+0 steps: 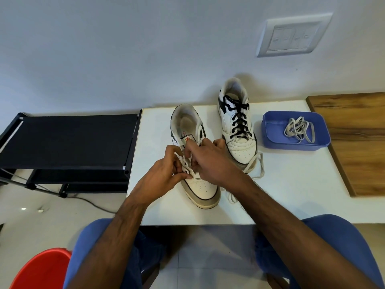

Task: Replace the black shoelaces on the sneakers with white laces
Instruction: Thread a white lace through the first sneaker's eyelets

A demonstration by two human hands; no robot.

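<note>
Left hand (pixel 166 174) grips near sneaker (pixel 200 188) | right hand (pixel 210 163) seemingly pinches white lace (pixel 255 163)

On the white worktop (pixel 291 195), both hands worked at the eyelets of the near sneaker (pixel 200 184), whose toe pointed toward the person. The left hand (pixel 166 174) pinched the eyelet flap, while the right hand (pixel 212 161) held its grip on a white lace (pixel 255 165) that trailed off to the right. Behind stood the second sneaker (pixel 237 126), strung with a black lace (pixel 239 119). Beside it, a blue tray (pixel 270 138) held a bundled pale lace (pixel 300 130).
</note>
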